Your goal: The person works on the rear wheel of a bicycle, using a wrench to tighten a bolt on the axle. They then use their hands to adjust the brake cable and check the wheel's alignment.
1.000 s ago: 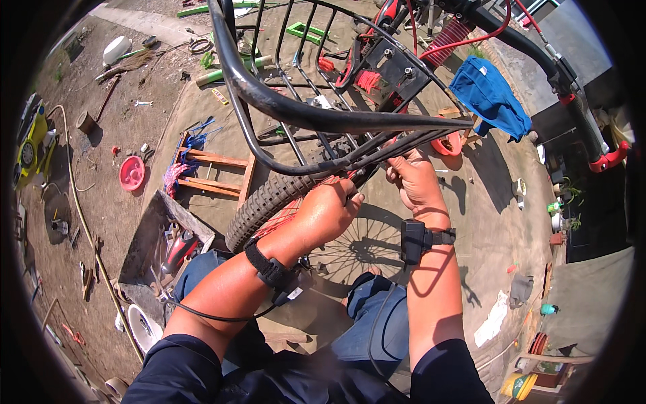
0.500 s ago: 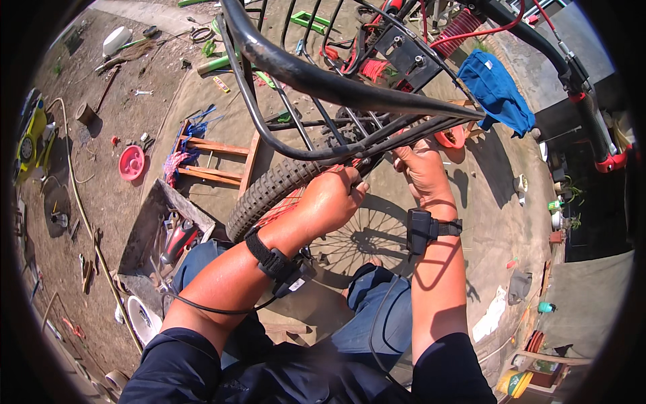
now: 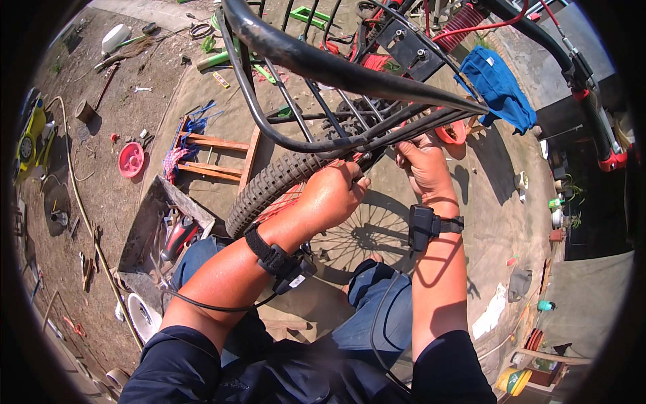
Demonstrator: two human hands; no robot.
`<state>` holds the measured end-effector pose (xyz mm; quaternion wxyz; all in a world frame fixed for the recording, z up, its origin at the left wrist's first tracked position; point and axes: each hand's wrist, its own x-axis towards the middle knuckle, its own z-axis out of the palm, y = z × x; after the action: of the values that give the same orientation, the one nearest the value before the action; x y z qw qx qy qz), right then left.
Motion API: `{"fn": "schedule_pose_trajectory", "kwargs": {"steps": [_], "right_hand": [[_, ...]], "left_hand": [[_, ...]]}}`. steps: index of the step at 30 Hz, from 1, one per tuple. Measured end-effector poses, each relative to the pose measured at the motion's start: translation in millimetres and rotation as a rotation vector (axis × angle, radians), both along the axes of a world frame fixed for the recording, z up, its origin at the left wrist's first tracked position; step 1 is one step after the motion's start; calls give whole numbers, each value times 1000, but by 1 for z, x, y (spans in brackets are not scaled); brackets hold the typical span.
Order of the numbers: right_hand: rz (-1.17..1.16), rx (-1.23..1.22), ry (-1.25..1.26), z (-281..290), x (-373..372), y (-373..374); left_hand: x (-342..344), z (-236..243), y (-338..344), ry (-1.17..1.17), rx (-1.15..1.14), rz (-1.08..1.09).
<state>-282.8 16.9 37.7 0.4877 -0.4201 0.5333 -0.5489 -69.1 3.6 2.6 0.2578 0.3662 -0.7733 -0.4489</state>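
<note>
A bicycle with a black rear rack (image 3: 350,81) stands before me, its knobbly tyre (image 3: 272,185) slanting up beneath the rack. My left hand (image 3: 334,195) is closed beside the tyre and red spokes, just under the rack's lower tubes; its fingertips curl over something small or hidden. My right hand (image 3: 425,165) is closed too, raised against the dark tubes on the wheel's other side. The tubes and its own fingers hide what it grips. Each wrist wears a black strapped device. The spoked wheel's shadow (image 3: 367,232) falls on the ground between my forearms.
A metal tool box (image 3: 148,232) with hand tools is at left, near a wooden frame (image 3: 215,160) and a pink basin (image 3: 132,160). Another pink bowl (image 3: 452,132) stands beyond my right hand. Blue cloth (image 3: 496,87) hangs by the bicycle; its handlebar grip (image 3: 599,128) juts out right.
The bicycle's rack and tyre have shifted slightly in view. Both hands stay closed at nearly the same places, with only small finger movement.
</note>
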Motion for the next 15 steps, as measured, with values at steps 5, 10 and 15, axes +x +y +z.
{"fn": "schedule_pose_trajectory", "kwargs": {"steps": [5,10,15], "right_hand": [[-27,8,78,-3,0,-3],[-82,-24,62,-1,11,-3],[-51,11,82,0,4,1]], "left_hand": [[0,1,1,-4,34,-7],[0,3,3,-72,84,-40],[-2,0,4,-53,98,-27]]}}
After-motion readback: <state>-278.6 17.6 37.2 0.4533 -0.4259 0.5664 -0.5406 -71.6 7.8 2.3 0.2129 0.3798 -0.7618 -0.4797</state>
